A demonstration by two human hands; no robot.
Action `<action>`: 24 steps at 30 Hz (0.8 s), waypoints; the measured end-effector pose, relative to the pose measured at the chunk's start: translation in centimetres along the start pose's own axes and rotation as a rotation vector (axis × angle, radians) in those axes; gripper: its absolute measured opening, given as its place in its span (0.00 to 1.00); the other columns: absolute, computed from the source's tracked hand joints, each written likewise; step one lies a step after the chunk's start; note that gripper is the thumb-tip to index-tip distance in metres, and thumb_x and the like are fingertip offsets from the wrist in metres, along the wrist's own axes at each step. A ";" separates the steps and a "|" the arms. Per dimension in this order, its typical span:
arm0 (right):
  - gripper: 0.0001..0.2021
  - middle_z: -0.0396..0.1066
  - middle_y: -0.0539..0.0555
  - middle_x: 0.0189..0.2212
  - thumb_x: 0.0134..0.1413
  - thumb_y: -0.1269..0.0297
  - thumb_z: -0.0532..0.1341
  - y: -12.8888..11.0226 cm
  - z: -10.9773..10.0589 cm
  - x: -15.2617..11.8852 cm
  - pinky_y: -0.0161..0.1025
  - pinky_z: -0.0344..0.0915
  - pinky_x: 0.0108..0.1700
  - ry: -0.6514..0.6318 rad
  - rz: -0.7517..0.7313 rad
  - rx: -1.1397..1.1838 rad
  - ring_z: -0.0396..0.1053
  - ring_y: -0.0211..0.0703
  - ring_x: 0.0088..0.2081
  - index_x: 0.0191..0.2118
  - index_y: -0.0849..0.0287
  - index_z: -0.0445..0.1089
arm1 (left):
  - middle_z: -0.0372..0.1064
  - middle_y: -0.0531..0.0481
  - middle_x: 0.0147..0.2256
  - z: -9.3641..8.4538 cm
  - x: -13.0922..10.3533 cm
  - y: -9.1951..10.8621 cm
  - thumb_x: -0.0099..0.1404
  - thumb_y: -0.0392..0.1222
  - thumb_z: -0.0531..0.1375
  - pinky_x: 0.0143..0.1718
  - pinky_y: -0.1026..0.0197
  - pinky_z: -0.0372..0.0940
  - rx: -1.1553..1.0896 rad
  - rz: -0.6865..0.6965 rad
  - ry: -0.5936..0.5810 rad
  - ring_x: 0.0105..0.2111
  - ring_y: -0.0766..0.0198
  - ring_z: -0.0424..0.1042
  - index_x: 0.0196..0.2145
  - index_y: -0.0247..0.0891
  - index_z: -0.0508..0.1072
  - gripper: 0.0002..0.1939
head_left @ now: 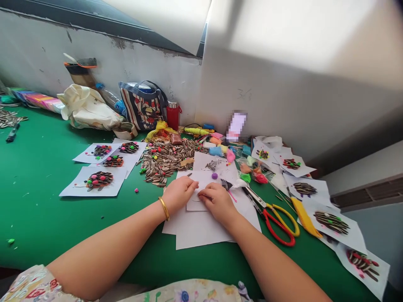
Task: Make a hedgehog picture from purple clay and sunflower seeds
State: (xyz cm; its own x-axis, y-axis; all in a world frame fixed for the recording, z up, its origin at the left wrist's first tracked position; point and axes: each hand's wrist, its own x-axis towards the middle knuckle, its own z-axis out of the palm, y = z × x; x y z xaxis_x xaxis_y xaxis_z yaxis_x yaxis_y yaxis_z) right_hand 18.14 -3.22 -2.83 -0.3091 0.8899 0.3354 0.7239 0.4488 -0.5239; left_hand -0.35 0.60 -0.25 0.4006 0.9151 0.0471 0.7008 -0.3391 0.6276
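Observation:
In the head view my left hand (179, 193), with a gold bangle at the wrist, is closed over white paper, thumb and fingertips pressed together. My right hand (219, 203) is closed too, its bent fingers touching the small white sheet (197, 206). What either hand pinches, if anything, is too small or hidden to make out. A faint curved line shows on the sheet under my right fingers. Just beyond my hands lies a purple clay ball (214, 176). Larger white sheets (201, 235) lie beneath. Scissors (277, 218) with red and yellow handles rest right of my right hand.
Behind my left hand spreads a heap of striped sunflower seeds (163, 161). Seed-and-clay pictures (99, 180) lie left, with more cards (333, 222) along the right edge. Bagged coloured clay (252, 170), a red bottle (173, 116), a patterned bag (143, 107) and a cream bag (90, 111) stand toward the wall.

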 end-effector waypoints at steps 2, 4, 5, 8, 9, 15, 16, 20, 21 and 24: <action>0.06 0.70 0.52 0.32 0.57 0.70 0.63 -0.1 0.0 0.0 0.40 0.63 0.41 -0.006 -0.001 -0.007 0.66 0.42 0.37 0.36 0.53 0.78 | 0.74 0.46 0.39 0.0 0.0 0.0 0.71 0.48 0.49 0.41 0.58 0.64 0.012 0.004 -0.006 0.41 0.56 0.72 0.36 0.39 0.78 0.20; 0.06 0.70 0.52 0.32 0.57 0.70 0.63 -0.1 0.1 0.1 0.40 0.63 0.41 -0.006 -0.003 -0.010 0.66 0.42 0.37 0.36 0.53 0.78 | 0.74 0.46 0.39 0.1 0.0 -0.1 0.71 0.49 0.49 0.41 0.58 0.64 0.019 0.009 -0.007 0.41 0.56 0.72 0.36 0.39 0.78 0.20; 0.06 0.70 0.52 0.32 0.57 0.69 0.63 0.0 0.1 0.1 0.40 0.63 0.41 -0.006 -0.004 -0.012 0.66 0.42 0.37 0.37 0.53 0.78 | 0.74 0.46 0.38 0.1 0.0 -0.1 0.71 0.49 0.49 0.41 0.58 0.63 0.021 0.011 -0.007 0.41 0.57 0.72 0.36 0.39 0.78 0.20; 0.06 0.70 0.52 0.31 0.58 0.69 0.63 0.0 0.3 0.1 0.40 0.63 0.41 -0.007 -0.005 -0.020 0.66 0.42 0.37 0.37 0.52 0.78 | 0.74 0.47 0.38 0.1 0.0 -0.2 0.71 0.48 0.49 0.40 0.59 0.63 0.025 0.014 -0.011 0.41 0.57 0.71 0.36 0.40 0.79 0.20; 0.06 0.70 0.52 0.32 0.58 0.69 0.63 0.1 0.3 0.1 0.40 0.63 0.41 -0.009 -0.005 -0.023 0.66 0.42 0.37 0.37 0.52 0.78 | 0.74 0.47 0.38 0.1 0.0 -0.2 0.71 0.48 0.49 0.40 0.59 0.63 0.025 0.014 -0.011 0.40 0.57 0.71 0.36 0.40 0.79 0.20; 0.07 0.71 0.53 0.33 0.60 0.69 0.61 0.0 0.2 0.1 0.41 0.64 0.42 -0.003 -0.009 0.001 0.67 0.43 0.38 0.39 0.53 0.77 | 0.74 0.46 0.37 0.2 0.0 -0.3 0.71 0.48 0.49 0.40 0.58 0.63 0.027 0.027 -0.004 0.40 0.57 0.71 0.36 0.39 0.79 0.20; 0.08 0.71 0.53 0.33 0.60 0.69 0.60 0.0 0.1 0.1 0.41 0.65 0.42 0.006 -0.011 0.014 0.67 0.43 0.38 0.40 0.54 0.77 | 0.74 0.46 0.37 0.2 0.0 -0.4 0.71 0.48 0.49 0.40 0.58 0.63 0.026 0.029 -0.002 0.40 0.57 0.71 0.36 0.39 0.79 0.20; 0.10 0.71 0.53 0.33 0.60 0.71 0.59 -0.1 -0.4 -0.3 0.42 0.65 0.43 0.030 -0.011 0.032 0.67 0.44 0.39 0.42 0.54 0.77 | 0.74 0.46 0.38 0.1 0.0 -0.4 0.71 0.49 0.49 0.41 0.58 0.64 0.019 0.040 -0.002 0.41 0.57 0.72 0.36 0.39 0.79 0.20; 0.11 0.71 0.53 0.33 0.59 0.71 0.59 -0.1 -0.5 -0.4 0.42 0.65 0.43 0.026 -0.014 0.024 0.67 0.44 0.38 0.42 0.53 0.77 | 0.74 0.46 0.38 0.1 0.0 -0.4 0.71 0.49 0.49 0.41 0.59 0.64 0.019 0.039 -0.003 0.41 0.57 0.72 0.36 0.39 0.79 0.20; 0.11 0.70 0.53 0.32 0.57 0.71 0.60 0.0 -0.5 -0.6 0.41 0.65 0.42 -0.001 -0.033 -0.016 0.67 0.43 0.38 0.41 0.52 0.78 | 0.75 0.46 0.38 0.1 0.0 -0.4 0.71 0.48 0.49 0.41 0.58 0.64 0.017 0.035 -0.006 0.41 0.57 0.72 0.36 0.39 0.78 0.20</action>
State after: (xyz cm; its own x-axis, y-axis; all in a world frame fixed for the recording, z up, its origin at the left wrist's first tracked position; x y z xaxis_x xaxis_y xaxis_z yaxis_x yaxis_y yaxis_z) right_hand 18.63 -3.81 -2.68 -0.3340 0.8746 0.3513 0.7228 0.4769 -0.5001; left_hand -0.52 0.72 -0.57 0.4288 0.9012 0.0638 0.6964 -0.3747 0.6121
